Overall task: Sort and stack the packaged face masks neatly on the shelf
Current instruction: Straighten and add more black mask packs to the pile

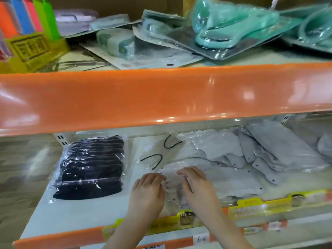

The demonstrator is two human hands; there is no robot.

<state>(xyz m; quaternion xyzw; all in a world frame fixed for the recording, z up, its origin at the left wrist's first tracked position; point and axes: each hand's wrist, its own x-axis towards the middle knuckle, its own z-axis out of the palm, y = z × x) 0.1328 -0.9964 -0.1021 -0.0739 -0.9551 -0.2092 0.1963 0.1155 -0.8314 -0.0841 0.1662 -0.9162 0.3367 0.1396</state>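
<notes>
Both hands press white mask packet.

In front of me the lower shelf is pale with an orange front lip. A clear pack of black face masks lies flat on its left part. Beside it, in the middle, lies a clear pack of white masks with black ear loops. To the right, packs of white masks lie jumbled and overlapping. The upper shelf carries teal items in clear packaging.

white price tag, handwritten marks unreadable
</notes>
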